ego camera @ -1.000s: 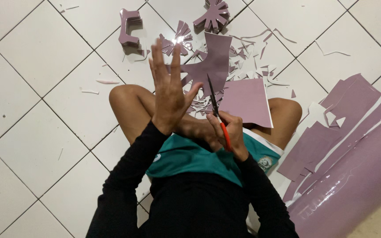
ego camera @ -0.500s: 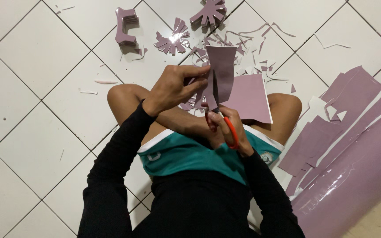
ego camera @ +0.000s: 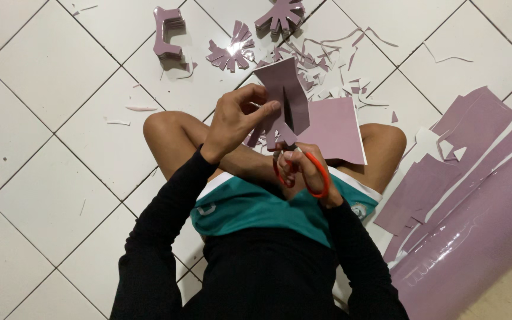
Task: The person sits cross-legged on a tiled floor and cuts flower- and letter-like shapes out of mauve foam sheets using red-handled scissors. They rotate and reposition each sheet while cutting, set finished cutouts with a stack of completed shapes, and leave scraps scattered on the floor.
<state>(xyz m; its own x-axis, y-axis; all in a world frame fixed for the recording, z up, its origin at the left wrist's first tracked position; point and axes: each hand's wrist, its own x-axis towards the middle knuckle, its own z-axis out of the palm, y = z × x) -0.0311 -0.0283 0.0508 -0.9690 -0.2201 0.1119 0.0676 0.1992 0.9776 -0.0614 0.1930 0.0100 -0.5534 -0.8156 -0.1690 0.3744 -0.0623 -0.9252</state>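
Observation:
I sit cross-legged on a white tiled floor. My left hand (ego camera: 237,117) pinches a folded mauve paper piece (ego camera: 284,93) and holds it upright in front of me. My right hand (ego camera: 304,167) grips orange-handled scissors (ego camera: 315,178), whose blades run up into a slit in that paper piece. A flat square mauve sheet (ego camera: 333,131) lies over my right knee, just behind the scissors.
Cut mauve shapes lie on the tiles ahead: a bracket-like stack (ego camera: 167,34), a fan-shaped cutout (ego camera: 231,52) and a star-like stack (ego camera: 280,13). Thin paper scraps (ego camera: 333,71) are scattered around them. A large glossy mauve roll (ego camera: 475,237) and trimmed sheets (ego camera: 440,172) lie at my right.
My left hand was spread open and raised a second ago; it has since closed on the paper piece. The scissors have cut up into the paper.

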